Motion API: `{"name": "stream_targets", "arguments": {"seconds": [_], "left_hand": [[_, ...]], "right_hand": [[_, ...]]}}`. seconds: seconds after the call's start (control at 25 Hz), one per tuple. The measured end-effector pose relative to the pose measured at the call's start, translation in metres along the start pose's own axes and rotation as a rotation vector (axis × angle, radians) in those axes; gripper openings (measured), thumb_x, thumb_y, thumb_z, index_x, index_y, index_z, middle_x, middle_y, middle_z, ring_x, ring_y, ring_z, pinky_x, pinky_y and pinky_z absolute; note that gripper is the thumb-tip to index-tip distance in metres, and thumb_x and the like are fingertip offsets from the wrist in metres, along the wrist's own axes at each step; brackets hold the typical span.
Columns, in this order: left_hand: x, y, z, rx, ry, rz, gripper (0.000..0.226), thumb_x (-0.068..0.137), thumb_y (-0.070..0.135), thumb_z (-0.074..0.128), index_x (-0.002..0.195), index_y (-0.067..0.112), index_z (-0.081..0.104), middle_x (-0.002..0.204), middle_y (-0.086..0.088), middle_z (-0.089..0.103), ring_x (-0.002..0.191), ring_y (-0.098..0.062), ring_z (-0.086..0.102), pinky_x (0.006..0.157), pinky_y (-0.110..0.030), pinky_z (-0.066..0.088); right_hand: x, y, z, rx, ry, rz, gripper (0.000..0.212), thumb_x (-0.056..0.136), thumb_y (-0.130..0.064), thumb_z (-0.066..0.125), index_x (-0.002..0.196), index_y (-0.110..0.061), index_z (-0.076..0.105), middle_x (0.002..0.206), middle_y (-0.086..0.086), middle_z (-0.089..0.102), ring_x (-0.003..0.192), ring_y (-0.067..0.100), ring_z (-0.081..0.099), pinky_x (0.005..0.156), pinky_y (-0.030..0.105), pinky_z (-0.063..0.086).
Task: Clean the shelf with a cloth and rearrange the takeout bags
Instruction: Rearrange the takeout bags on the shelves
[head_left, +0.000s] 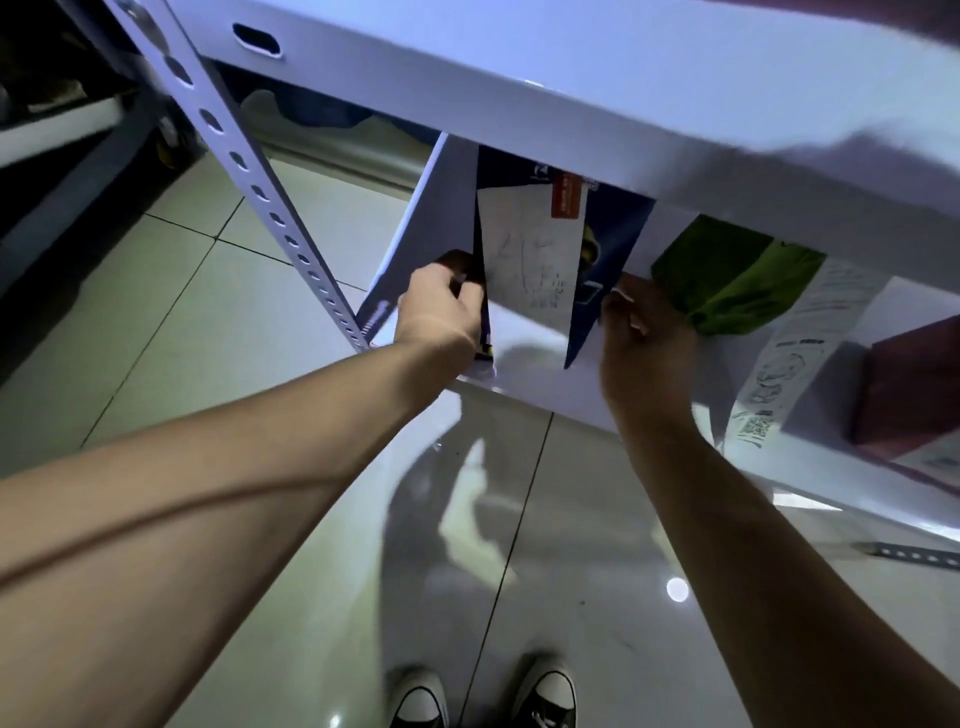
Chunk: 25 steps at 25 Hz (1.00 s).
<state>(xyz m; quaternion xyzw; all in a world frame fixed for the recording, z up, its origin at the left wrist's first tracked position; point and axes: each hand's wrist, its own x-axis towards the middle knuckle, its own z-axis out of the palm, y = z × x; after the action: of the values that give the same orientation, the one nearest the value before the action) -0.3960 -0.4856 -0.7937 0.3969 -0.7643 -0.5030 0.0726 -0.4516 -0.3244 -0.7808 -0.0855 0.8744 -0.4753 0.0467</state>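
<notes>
A dark blue takeout bag (613, 244) with a white receipt on its front stands on the white shelf board (545, 395). My left hand (441, 309) grips its left edge near the bottom. My right hand (644, 332) holds its right lower corner. A white bag (421, 234) stands just left of the blue one, touching it. A green cloth (737, 275) lies on the shelf right beside my right hand. To the right, a long white receipt (800, 353) hangs over the shelf front, and a dark red bag (914, 389) stands at the frame's edge.
The upper shelf board (519, 88) overhangs the bags closely. A perforated white upright (234, 161) runs down the shelf's left corner. Glossy floor tiles (260, 415) lie below, with my two black-and-white shoes (483, 696) at the bottom. A dark rack (62, 119) stands at far left.
</notes>
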Motion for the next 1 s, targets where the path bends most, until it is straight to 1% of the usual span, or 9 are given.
{"name": "stream_targets", "arguments": {"seconds": [0.08,0.16,0.28,0.36,0.48,0.56,0.72,0.88,1.0], "left_hand": [[-0.028,-0.007,-0.007,-0.15,-0.069,-0.013,0.02,0.095,0.019,0.049,0.09,0.004,0.06,0.081,-0.029,0.061,0.068,-0.025,0.054,0.066,-0.038,0.056],[-0.057,-0.01,-0.016,-0.193,-0.121,-0.055,0.022,0.09,0.028,0.049,0.084,0.008,0.057,0.081,-0.032,0.061,0.07,-0.033,0.056,0.08,-0.055,0.057],[-0.103,-0.007,-0.031,-0.162,-0.15,-0.12,0.021,0.088,0.031,0.05,0.072,0.02,0.058,0.086,-0.031,0.064,0.076,-0.041,0.061,0.081,-0.057,0.056],[-0.134,0.001,-0.042,-0.198,-0.167,-0.144,0.027,0.096,0.023,0.053,0.07,0.022,0.058,0.094,-0.031,0.064,0.076,-0.036,0.062,0.079,-0.053,0.059],[-0.177,0.018,-0.062,-0.204,-0.187,-0.156,0.027,0.101,0.015,0.05,0.081,0.026,0.064,0.095,-0.023,0.067,0.075,-0.026,0.064,0.063,-0.029,0.06],[-0.207,0.028,-0.072,-0.222,-0.188,-0.209,0.023,0.102,0.013,0.049,0.087,0.022,0.065,0.09,-0.018,0.068,0.072,-0.026,0.065,0.056,-0.022,0.056],[-0.263,0.052,-0.087,-0.214,-0.21,-0.314,0.018,0.102,0.013,0.049,0.1,0.013,0.067,0.088,-0.019,0.065,0.07,-0.03,0.062,0.064,-0.033,0.058],[-0.319,0.085,-0.101,-0.241,-0.186,-0.36,0.019,0.101,0.015,0.05,0.096,0.018,0.068,0.087,-0.016,0.065,0.067,-0.03,0.062,0.064,-0.034,0.059],[-0.355,0.114,-0.115,-0.242,-0.182,-0.35,0.019,0.102,0.017,0.05,0.095,0.019,0.067,0.09,-0.015,0.067,0.07,-0.029,0.066,0.066,-0.035,0.06]], "right_hand": [[-0.015,-0.003,-0.01,-0.001,0.013,0.024,0.018,0.1,-0.004,0.055,0.102,-0.009,0.072,0.088,0.004,0.066,0.076,0.013,0.057,0.067,0.003,0.037],[-0.031,-0.008,-0.022,0.005,-0.001,0.118,0.016,0.099,-0.01,0.058,0.096,-0.012,0.073,0.085,0.002,0.066,0.08,0.018,0.061,0.07,0.012,0.041],[-0.066,-0.021,-0.044,0.067,-0.021,0.238,0.019,0.098,-0.011,0.059,0.105,-0.009,0.076,0.093,0.005,0.073,0.092,0.028,0.07,0.086,0.036,0.055],[-0.091,-0.035,-0.062,0.128,-0.019,0.289,0.018,0.098,-0.009,0.06,0.105,-0.009,0.076,0.092,0.008,0.075,0.091,0.031,0.071,0.087,0.049,0.056],[-0.122,-0.053,-0.093,0.065,-0.04,0.33,0.022,0.096,-0.013,0.06,0.108,-0.014,0.078,0.092,0.002,0.076,0.087,0.022,0.071,0.087,0.045,0.058],[-0.143,-0.065,-0.114,0.049,-0.064,0.323,0.022,0.095,-0.015,0.06,0.106,-0.016,0.079,0.094,0.0,0.078,0.085,0.016,0.07,0.083,0.036,0.058],[-0.177,-0.088,-0.157,-0.038,-0.089,0.385,0.02,0.095,-0.025,0.062,0.107,-0.025,0.078,0.097,-0.007,0.077,0.09,0.011,0.067,0.073,0.023,0.042],[-0.206,-0.115,-0.205,-0.04,-0.132,0.418,0.017,0.094,-0.025,0.06,0.084,-0.025,0.074,0.077,-0.006,0.069,0.077,0.017,0.059,0.066,0.03,0.036],[-0.223,-0.143,-0.239,0.003,-0.155,0.393,0.026,0.095,-0.017,0.055,0.075,-0.024,0.069,0.072,-0.005,0.067,0.074,0.023,0.059,0.068,0.034,0.045]]}}
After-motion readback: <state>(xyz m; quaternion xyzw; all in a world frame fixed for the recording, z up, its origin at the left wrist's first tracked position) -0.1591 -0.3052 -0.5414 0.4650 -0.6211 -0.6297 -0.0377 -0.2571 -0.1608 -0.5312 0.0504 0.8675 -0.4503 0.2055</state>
